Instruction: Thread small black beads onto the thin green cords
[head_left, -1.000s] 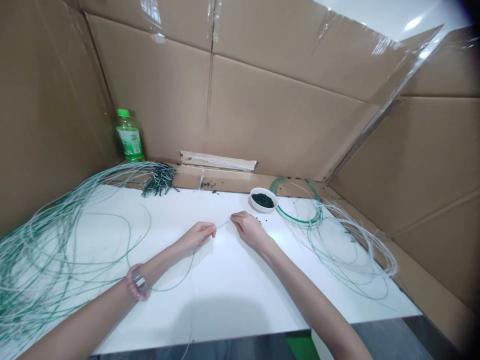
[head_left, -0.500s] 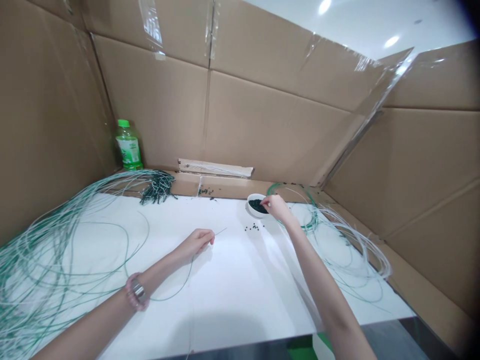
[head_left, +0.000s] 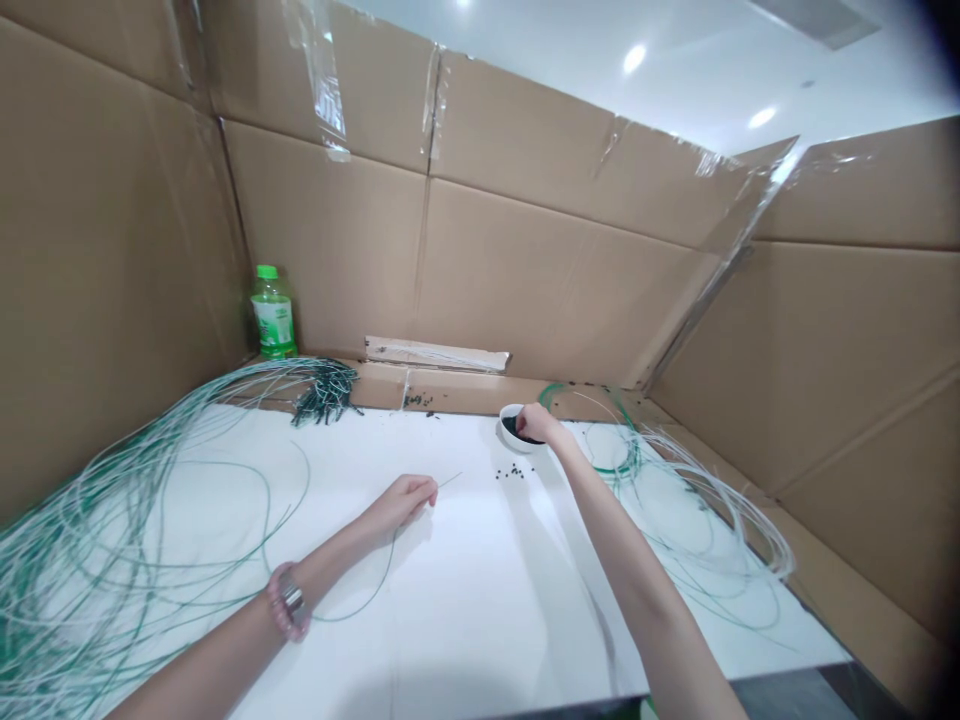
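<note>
In the head view the white bowl [head_left: 519,446] stands near the back edge of the white table [head_left: 450,610], and the dark beads [head_left: 511,424] lie inside it. The right hand [head_left: 537,424] reaches over the bowl's rim with its fingers bent down at the beads; whether the fingertips are apart or pinched on one, I cannot tell. Left of the bowl and nearer the person, the left hand [head_left: 409,497] has thumb and finger closed on a thin strand [head_left: 450,480], its free tip pointing toward the bowl. Just in front of the bowl lie some loose beads [head_left: 514,472].

The beads look tiny, light and hard, apt to roll or slip from a fingertip, so one would best be taken singly by its sides. The strand seems light and springy rather than limp; a hold close behind the tip should keep it from swaying.

The right hand covers part of the bowl and its contents. The bead holes are too small to make out. The strand is hidden inside the left fingers, and the green loop [head_left: 375,590] below that wrist, well left of the bowl, passes behind the forearm, so its far end cannot be followed
</note>
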